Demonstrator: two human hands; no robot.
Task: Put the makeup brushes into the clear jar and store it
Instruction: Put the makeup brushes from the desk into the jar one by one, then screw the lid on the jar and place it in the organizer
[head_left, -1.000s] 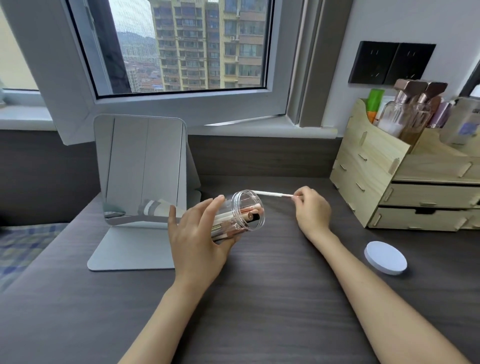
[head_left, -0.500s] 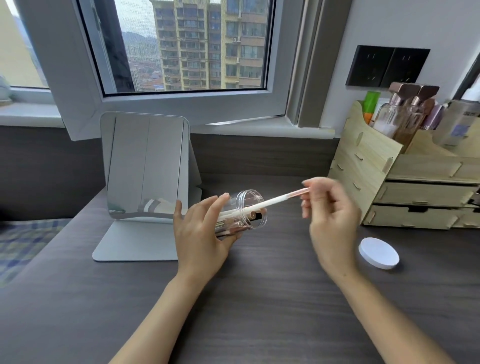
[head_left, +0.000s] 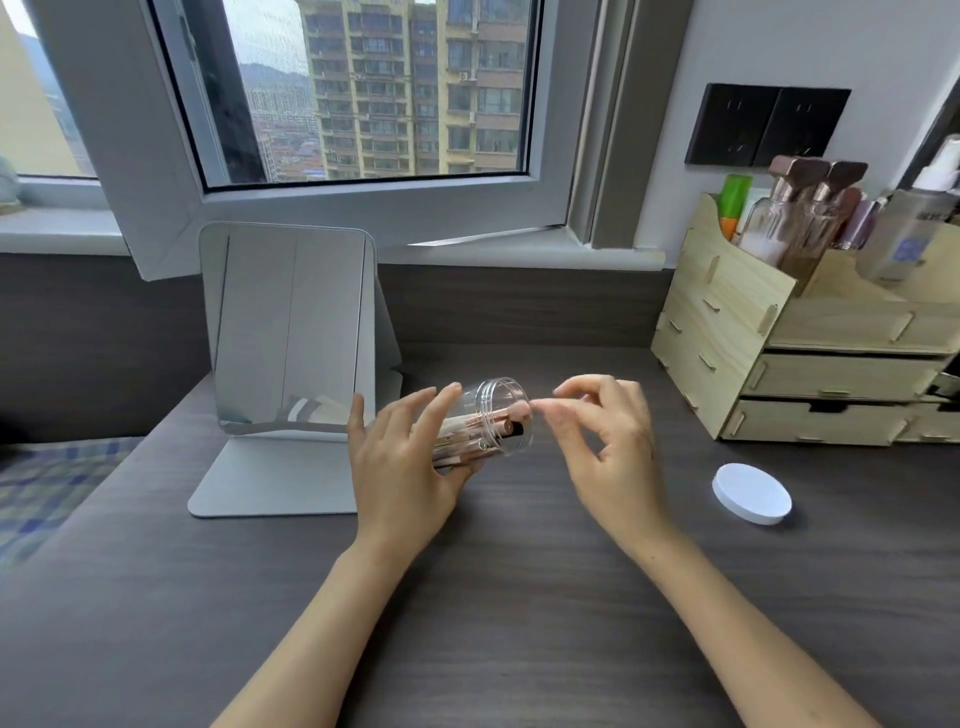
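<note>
The left hand (head_left: 400, 470) wraps around the clear jar (head_left: 488, 423), holding it tipped on its side above the surface (head_left: 493, 623), its open mouth facing right. The fingers (head_left: 441, 402) curl over the top of the jar and the palm cups its closed end. Inside lie the makeup brushes (head_left: 480, 431) — pale handles with rose-gold collars, their tips near the mouth, one pink tip (head_left: 522, 411) right at the rim.

The right hand (head_left: 608, 441) hovers just beside the jar's mouth, fingers loosely spread and curved, thumb and forefinger close to the pink tip; whether they touch it cannot be told. It grips nothing that can be seen.

Toward the right edge of the surface, well apart from the jar, a round white lid (head_left: 751, 493) lies flat. Behind it, in the back right corner, stands a pale wooden organiser (head_left: 779, 353) with drawers, and bottles (head_left: 795, 223) stand upright in its top compartments. At the back left of the surface a standing mirror (head_left: 288, 332) leans on its flat base — just behind the left hand. A window (head_left: 363, 93) sits above the back edge, and a black wall socket (head_left: 766, 124) is on the wall above the organiser.
</note>
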